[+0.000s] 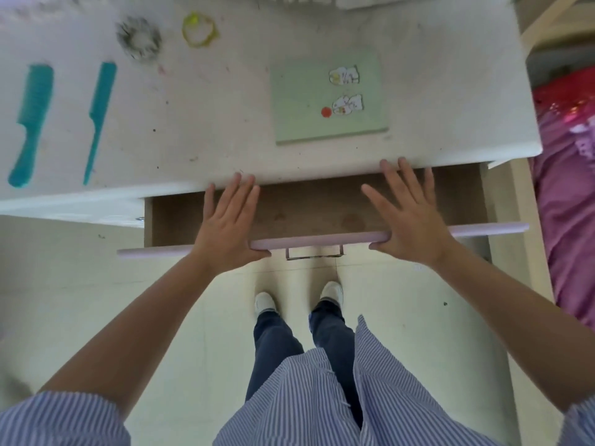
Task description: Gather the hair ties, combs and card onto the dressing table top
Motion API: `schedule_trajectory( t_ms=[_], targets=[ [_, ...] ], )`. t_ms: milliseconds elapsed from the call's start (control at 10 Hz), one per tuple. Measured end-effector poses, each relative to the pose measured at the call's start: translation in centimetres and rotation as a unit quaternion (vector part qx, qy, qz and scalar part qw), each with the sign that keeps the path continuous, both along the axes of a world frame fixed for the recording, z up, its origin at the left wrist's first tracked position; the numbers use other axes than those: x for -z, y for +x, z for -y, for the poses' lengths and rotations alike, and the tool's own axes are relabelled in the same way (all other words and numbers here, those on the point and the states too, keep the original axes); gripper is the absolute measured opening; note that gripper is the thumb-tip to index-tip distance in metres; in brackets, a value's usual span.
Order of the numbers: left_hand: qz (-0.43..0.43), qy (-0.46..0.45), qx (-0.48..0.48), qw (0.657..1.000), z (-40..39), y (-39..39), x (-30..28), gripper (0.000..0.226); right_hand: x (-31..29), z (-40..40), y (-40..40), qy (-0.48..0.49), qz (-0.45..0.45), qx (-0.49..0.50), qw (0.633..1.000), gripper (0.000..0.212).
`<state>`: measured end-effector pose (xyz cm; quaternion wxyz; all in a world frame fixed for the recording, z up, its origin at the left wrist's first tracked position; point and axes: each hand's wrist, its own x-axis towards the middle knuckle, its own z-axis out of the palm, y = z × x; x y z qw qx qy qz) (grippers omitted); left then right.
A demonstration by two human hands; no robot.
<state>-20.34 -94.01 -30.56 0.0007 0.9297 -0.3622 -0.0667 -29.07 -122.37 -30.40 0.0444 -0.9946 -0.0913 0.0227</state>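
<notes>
White tabletop, open drawer, flat hands on front edge

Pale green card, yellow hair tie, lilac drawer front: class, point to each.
Pale green card (302, 101): head view, bare middle.
Yellow hair tie (211, 35): head view, right side of loop.
Lilac drawer front (315, 242): head view, top edge between hands.

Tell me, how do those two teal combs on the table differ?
The wide comb on the far left has a broad body and a thick, rounded handle; the tail comb beside it is narrower, with a handle tapering to a thin point. The wide comb's handle bends a little off line, while the tail comb runs straight. Both are teal, lie flat on the white dressing table top, apart, handles toward the person.
</notes>
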Motion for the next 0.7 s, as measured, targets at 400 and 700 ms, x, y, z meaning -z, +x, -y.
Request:
schedule_trajectory(
  t_ms=[400,700],
  targets=[
    [-0.098,0.02,-0.142,0.985,1.5,3.2,1.0,0.113,0.5,0.8,3.7,0.047,-0.028,0.144,0.988,0.097],
    [-0.052,-0.099,-0.305,0.946,4.3,6.8,0.2,0.093,-2.0,2.0,8.1,0.181,-0.007,0.184,0.966,0.065]
  ],
)
